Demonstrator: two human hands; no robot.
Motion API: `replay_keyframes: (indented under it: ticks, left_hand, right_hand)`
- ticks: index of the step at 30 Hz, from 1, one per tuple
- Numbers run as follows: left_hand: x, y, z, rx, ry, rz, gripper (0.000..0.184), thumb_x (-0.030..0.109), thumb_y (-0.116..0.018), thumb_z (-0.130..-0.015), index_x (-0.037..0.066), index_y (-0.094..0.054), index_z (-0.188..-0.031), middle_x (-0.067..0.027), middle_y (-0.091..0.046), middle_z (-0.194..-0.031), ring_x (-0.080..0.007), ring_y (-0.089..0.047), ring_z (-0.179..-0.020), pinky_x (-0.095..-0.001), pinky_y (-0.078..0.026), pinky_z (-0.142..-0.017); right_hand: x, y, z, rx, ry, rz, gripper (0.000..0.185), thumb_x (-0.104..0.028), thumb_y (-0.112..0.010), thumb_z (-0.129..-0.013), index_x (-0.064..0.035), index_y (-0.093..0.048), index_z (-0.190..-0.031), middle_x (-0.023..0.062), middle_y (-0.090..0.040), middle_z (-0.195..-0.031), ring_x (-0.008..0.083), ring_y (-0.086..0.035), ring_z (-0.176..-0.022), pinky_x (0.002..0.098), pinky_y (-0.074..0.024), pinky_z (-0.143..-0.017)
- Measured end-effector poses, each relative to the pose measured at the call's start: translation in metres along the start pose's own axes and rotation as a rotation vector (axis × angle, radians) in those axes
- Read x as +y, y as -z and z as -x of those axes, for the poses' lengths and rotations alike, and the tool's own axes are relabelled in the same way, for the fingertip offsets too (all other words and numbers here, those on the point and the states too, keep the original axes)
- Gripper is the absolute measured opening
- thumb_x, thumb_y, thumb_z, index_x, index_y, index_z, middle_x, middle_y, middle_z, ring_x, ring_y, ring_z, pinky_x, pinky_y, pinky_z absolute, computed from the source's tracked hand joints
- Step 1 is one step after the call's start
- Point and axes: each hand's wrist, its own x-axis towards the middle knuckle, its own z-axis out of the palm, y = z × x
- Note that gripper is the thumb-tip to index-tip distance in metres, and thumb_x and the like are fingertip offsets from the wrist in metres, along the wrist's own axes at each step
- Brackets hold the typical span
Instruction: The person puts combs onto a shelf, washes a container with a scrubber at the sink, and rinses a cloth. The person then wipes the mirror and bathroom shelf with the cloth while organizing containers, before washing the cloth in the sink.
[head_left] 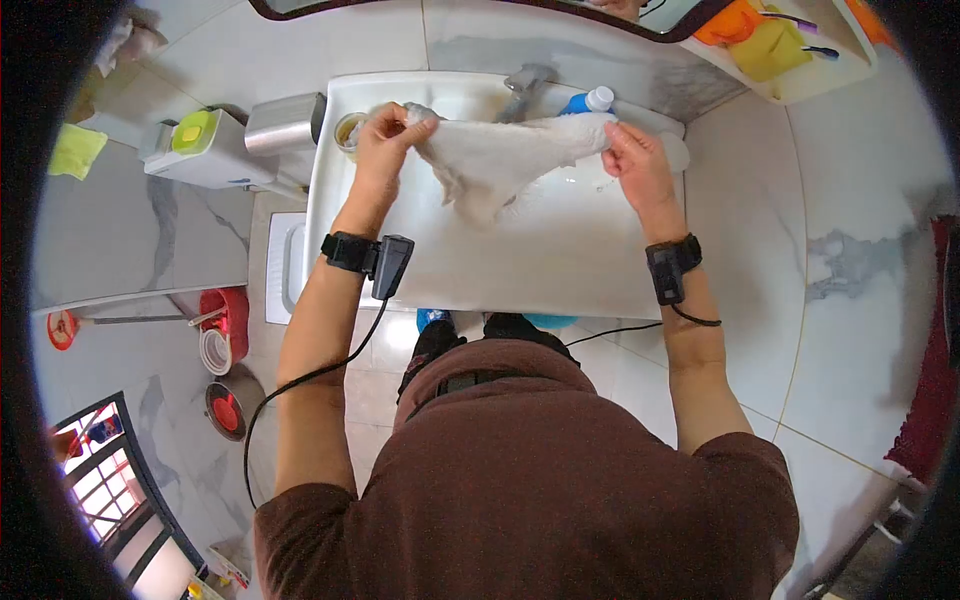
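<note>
A whitish wet-looking cloth (pixel 500 155) is stretched between my two hands above the white sink (pixel 470 265). My left hand (pixel 385 145) pinches its left corner between thumb and fingers. At the other end, my right hand (pixel 635 160) grips the right corner. The cloth's middle sags to a point over the basin. Behind it stands the metal faucet (pixel 528 82), its lower part covered by the cloth. A blue bottle with a white cap (pixel 598 99) is near my right hand, and a small round jar (pixel 349 130) sits beside my left hand.
A mirror (pixel 560 15) edges the wall above the sink. Left of it are a metal box (pixel 285 124) and a white cistern (pixel 215 148). A cream shelf (pixel 790 85) holds toothbrushes at upper right. Red buckets (pixel 232 325) stand at lower left. Cables hang from both wrist straps.
</note>
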Motion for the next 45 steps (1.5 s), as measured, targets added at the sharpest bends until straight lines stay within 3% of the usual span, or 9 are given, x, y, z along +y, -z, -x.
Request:
replay_keyframes:
  ticks: [4, 6, 10, 16, 27, 33, 37, 41, 45]
  left_hand:
    - [0.013, 0.023, 0.001, 0.026, 0.036, -0.209, 0.02, 0.008, -0.066, -0.08, 0.011, -0.051, -0.067, 0.0003, -0.059, -0.074, -0.0084, -0.053, -0.07, -0.022, -0.04, -0.066]
    - [-0.017, 0.052, 0.002, -0.099, 0.175, -0.435, 0.019, 0.02, -0.069, -0.077, 0.006, -0.058, -0.083, -0.0059, -0.062, -0.084, -0.0142, -0.058, -0.081, -0.0261, -0.044, -0.073]
    - [-0.068, 0.07, 0.034, -0.257, 0.191, -0.968, 0.058, 0.042, -0.075, -0.065, 0.0, -0.061, -0.102, -0.0194, -0.062, -0.092, -0.0287, -0.059, -0.091, -0.0349, -0.045, -0.082]
    - [-0.079, 0.068, 0.065, -0.309, 0.434, -0.967, 0.055, 0.037, -0.075, -0.066, 0.003, -0.06, -0.106, -0.0228, -0.056, -0.11, -0.0338, -0.053, -0.106, -0.0375, -0.041, -0.091]
    - [-0.147, 0.027, 0.008, -0.43, 0.2, -0.577, 0.092, 0.038, -0.084, -0.047, 0.002, -0.046, -0.123, -0.0201, -0.051, -0.12, -0.0332, -0.042, -0.118, -0.0387, -0.033, -0.101]
    - [-0.197, 0.015, -0.019, -0.366, 0.252, -0.392, 0.073, 0.026, -0.082, -0.054, 0.007, -0.053, -0.118, -0.0185, -0.051, -0.119, -0.0331, -0.036, -0.121, -0.0411, -0.03, -0.103]
    - [-0.206, 0.012, -0.026, -0.318, 0.446, -0.629, 0.048, 0.015, -0.075, -0.063, 0.006, -0.059, -0.107, -0.0147, -0.06, -0.103, -0.0263, -0.053, -0.101, -0.0368, -0.041, -0.089]
    - [-0.172, 0.008, -0.019, -0.181, 0.569, -0.308, 0.044, -0.002, -0.063, -0.064, -0.004, -0.053, -0.107, -0.0088, -0.061, -0.09, -0.0161, -0.06, -0.081, -0.0243, -0.049, -0.069]
    - [-0.168, 0.004, -0.016, -0.225, 0.431, -0.179, 0.045, -0.007, -0.061, -0.064, -0.006, -0.05, -0.108, -0.0088, -0.06, -0.091, -0.0179, -0.06, -0.08, -0.0273, -0.05, -0.072]
  right_hand:
    - [-0.002, 0.007, -0.009, -0.048, 0.052, -0.023, 0.018, -0.019, -0.057, -0.087, -0.0017, -0.058, -0.081, -0.0003, -0.052, -0.069, 0.0084, -0.049, -0.055, 0.02, -0.034, -0.047]
    - [0.02, 0.002, -0.014, -0.012, -0.038, 0.06, 0.019, -0.02, -0.057, -0.087, -0.0015, -0.057, -0.083, 0.0004, -0.052, -0.069, 0.0107, -0.055, -0.057, 0.0207, -0.038, -0.048]
    - [0.16, 0.03, -0.04, -0.183, -0.391, 0.181, 0.027, -0.03, -0.059, -0.085, -0.0042, -0.058, -0.091, 0.0048, -0.059, -0.078, 0.0195, -0.062, -0.069, 0.0277, -0.0469, -0.054]
    - [0.296, 0.012, -0.038, -0.341, -0.517, 0.626, 0.024, -0.027, -0.06, -0.082, -0.0035, -0.06, -0.088, 0.0077, -0.061, -0.082, 0.0217, -0.063, -0.075, 0.0309, -0.0495, -0.063]
    - [0.044, -0.073, -0.043, -0.386, -0.127, 0.015, 0.025, -0.012, -0.055, -0.086, 0.0081, -0.059, -0.1, 0.0164, -0.062, -0.1, 0.023, -0.06, -0.096, 0.0331, -0.0476, -0.086]
    - [-0.046, -0.079, -0.017, -0.514, 0.19, -0.146, 0.026, -0.012, -0.05, -0.088, 0.0079, -0.059, -0.101, 0.0156, -0.062, -0.1, 0.0217, -0.06, -0.094, 0.0351, -0.045, -0.088]
    - [-0.021, -0.051, -0.025, -0.331, 0.157, 0.133, 0.024, -0.014, -0.05, -0.088, 0.0055, -0.061, -0.096, 0.0119, -0.064, -0.093, 0.0175, -0.059, -0.088, 0.0316, -0.0454, -0.083]
    - [0.06, -0.012, -0.053, -0.285, -0.106, 0.672, 0.021, -0.02, -0.061, -0.079, -0.0009, -0.066, -0.088, 0.0126, -0.065, -0.087, 0.0195, -0.062, -0.082, 0.0307, -0.0479, -0.077]
    - [0.082, -0.021, -0.063, -0.181, 0.285, 1.361, 0.033, -0.019, -0.06, -0.077, -0.0015, -0.058, -0.106, 0.0207, -0.062, -0.092, 0.0354, -0.06, -0.088, 0.0417, -0.0487, -0.075]
